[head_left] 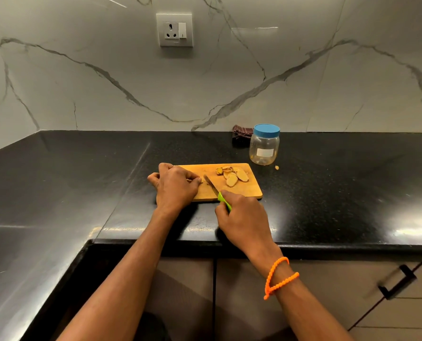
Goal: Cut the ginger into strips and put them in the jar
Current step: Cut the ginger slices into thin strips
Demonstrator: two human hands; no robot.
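A wooden cutting board (244,190) lies on the black counter. Several flat ginger slices (232,175) are piled at its far right part. My left hand (174,187) rests on the board's left end, its fingertips pinching a small ginger piece (200,180) that is mostly hidden. My right hand (242,219) grips the green handle of a knife (212,187), whose blade points up and left, its tip beside the left fingertips. A clear plastic jar (264,146) with a blue lid on stands behind the board to the right.
A dark folded cloth (242,134) lies behind the jar against the marble wall. A small ginger scrap (276,167) sits on the counter near the jar. A wall socket (174,30) is above. Cabinet doors with a black handle (399,281) are below the counter edge.
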